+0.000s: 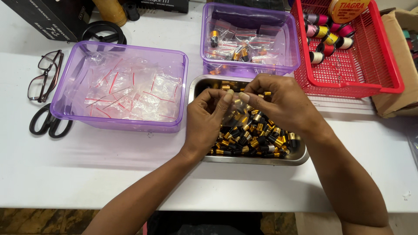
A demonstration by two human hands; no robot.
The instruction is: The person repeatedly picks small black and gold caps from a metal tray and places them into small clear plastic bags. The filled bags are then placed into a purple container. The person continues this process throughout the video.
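Note:
Over a steel tray (257, 159) full of small black-and-gold cylinder parts (252, 139), my left hand (208, 119) and my right hand (278, 102) meet. Together they pinch a small clear plastic bag (233, 111) between thumbs and fingertips, with one small metal part at its mouth. The bag hangs just above the pile of parts.
A purple tub (65, 93) at left holds empty clear bags with red strips. Another purple tub (292, 48) behind the tray holds filled bags. A red basket (370, 74) with thread spools stands at right. Glasses (43, 75) and black scissors (48, 123) lie at far left.

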